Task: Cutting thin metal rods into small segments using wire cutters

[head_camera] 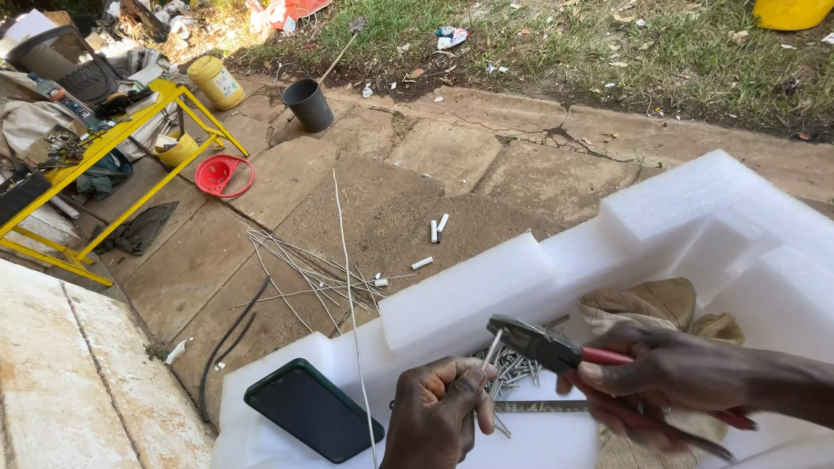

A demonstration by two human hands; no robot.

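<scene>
My right hand [673, 373] grips red-handled pliers [556, 349], whose dark jaws pinch the top of a short thin metal wire piece [491, 350]. My left hand [439, 412] is closed around the lower end of that wire piece. Both hands hover over a white foam block [678, 208]. A pile of short cut wire pieces [512, 369] lies on the foam just behind the pliers. A long thin wire [347, 287] runs from the ground up over the foam, left of my left hand.
A dark phone [313, 410] lies on the foam at the left. A tan cloth [647, 304] sits behind my right hand. Long wires [304, 274] and white tube bits [437, 228] litter the concrete. A yellow metal frame [130, 174], red funnel [224, 176] and black bucket [308, 104] stand farther off.
</scene>
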